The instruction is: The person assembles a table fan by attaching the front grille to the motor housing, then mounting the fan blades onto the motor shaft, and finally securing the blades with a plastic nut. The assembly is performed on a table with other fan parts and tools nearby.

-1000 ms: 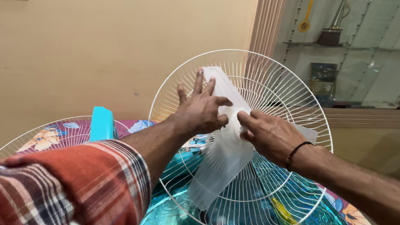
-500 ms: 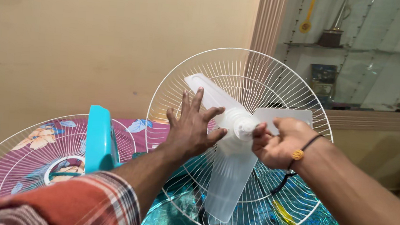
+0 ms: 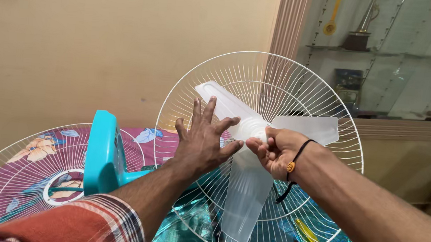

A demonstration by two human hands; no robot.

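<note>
Beige wall is filling the bkgd, w/ a glass cabinet sitting off to the rt, shelves inside holding a few small items I can't make out. Below, a floral cloth in pinks & purples is covering the surface, w/ a shiny teal sheet lying nearer me.

I'm facing a white wire fan guard standing upright, w/ a translucent 3-blade fan blade sitting in front of it: one blade is pointing up-left, one rt, one down.

My left hand is pressing flat against the blade assy just left of the hub, fingers spread apart, palm on the plastic, not gripping anything. Plaid sleeve is showing on that arm.

My right hand is curling closed at the hub, fingers & thumb pinching the small centre piece there; can't tell exactly what the part is, since my fingers are covering it. Black cord bracelet w/ an orange bead is hanging on that wrist.

Off to my left, a second wire guard is lying tilted on the cloth, w/ a turquoise plastic part standing just beside it. Yellow-handled screwdriver is lying behind the upright guard's lower wires, well apart from both hands.
</note>
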